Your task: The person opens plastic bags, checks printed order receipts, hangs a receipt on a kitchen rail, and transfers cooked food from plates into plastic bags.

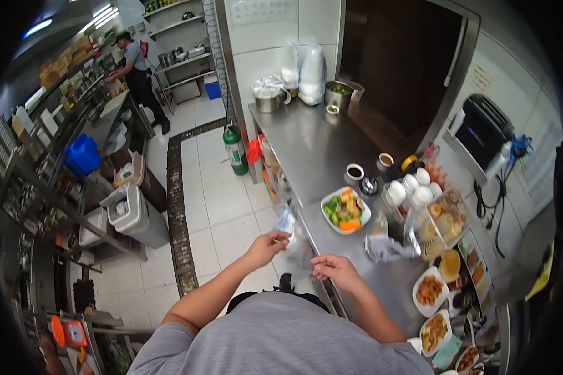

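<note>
Head view: holding clear plastic just off the edge of the table, apparently pinched in the grip of left hand; with fingertips of right hand close together beside it, cannot tell on what. Could tear if tugged unevenly. Farther off, could knock dish of vegetables or sauce cup through a careless sweep.

The steel tabletop carries a foil-topped pot and a pot of greens at the far end, a vegetable plate midway, and filled dishes near right.
</note>
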### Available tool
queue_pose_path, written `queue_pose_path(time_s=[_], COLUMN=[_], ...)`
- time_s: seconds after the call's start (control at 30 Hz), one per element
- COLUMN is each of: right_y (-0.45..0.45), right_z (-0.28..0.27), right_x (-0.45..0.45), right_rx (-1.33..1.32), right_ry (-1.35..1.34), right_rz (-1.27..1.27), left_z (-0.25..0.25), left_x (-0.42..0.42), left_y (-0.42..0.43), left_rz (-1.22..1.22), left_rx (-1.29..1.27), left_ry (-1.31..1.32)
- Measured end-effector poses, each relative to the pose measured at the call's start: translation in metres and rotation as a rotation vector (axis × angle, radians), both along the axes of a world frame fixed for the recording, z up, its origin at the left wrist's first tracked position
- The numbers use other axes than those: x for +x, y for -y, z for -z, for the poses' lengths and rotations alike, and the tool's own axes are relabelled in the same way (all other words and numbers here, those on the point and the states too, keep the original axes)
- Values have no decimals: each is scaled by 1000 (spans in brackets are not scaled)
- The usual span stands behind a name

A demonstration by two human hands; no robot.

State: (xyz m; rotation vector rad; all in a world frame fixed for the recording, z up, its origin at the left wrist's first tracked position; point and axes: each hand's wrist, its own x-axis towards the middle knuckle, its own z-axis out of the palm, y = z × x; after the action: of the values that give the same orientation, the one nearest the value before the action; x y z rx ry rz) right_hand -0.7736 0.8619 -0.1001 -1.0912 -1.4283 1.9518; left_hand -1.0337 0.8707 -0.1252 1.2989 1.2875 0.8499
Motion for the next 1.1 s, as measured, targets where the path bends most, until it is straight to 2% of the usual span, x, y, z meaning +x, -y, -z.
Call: queue_pose_path(time_s=[0.1, 0.23, 0.3, 0.37, 0.47, 0.63, 0.67, 0.7, 0.77, 0.8, 0.87, 0.9, 0.93, 0.97, 1.03, 1.1], right_y=[-57, -103, -126, -144, -170, -217, -228, -237, -261, -274, -304, -321, -338, -353, -380, -394], right_z=[5, -11, -19, -13, -15, -26, -19, -12, -19, -30, -44, -50, -58, -66, -80, -86], right_x=[-31, -46, -45, -40, -45, -69, -76, -83, -105, -117, -140, -150, -160, -169, -185, -198], right_rx=[-42, -117, -75, -59, -28, 22, 26, 22, -4, -58, -97, -62, -44, -24, 23, 73], right_ry=[0, -58, -97, -89, -25, 15, 18, 28, 20, 8, 2, 23, 63, 104, 99, 94], right_rz=[106, 118, 198, 352, 586, 1125, 1213, 1293, 1391, 1427, 1438, 1407, 1387, 1364, 1357, 1358], left_z=[-28, -56, -98, -113, -121, -163, -165, -170, -197, -210, -271, -296, -312, -317, -330, -372], left_x=[-33, -65, -56, -53, -45, -31, -25, -26, -38, -39, -45, -51, -57, -60, -67, -96], left_y=[-109, -276, -348, -439, -588, -799, -831, -863, -916, -921, -922, -923, -925, -926, -925, -907], left_rz=[-52, -166, -206, -142, -171, -397, -491, -464, -61, -166, -253, -222, -193, -188, -340, -380], left_rx=[94, 378, 397, 685, 839, 1025, 1174, 1178, 971, 1215, 1087, 1035, 975, 971, 1047, 1333], left_ry=[-106, -289, -334, -497, -694, -699, -717, -690, -891, -802, -599, -428, -259, -254, 97, 547])
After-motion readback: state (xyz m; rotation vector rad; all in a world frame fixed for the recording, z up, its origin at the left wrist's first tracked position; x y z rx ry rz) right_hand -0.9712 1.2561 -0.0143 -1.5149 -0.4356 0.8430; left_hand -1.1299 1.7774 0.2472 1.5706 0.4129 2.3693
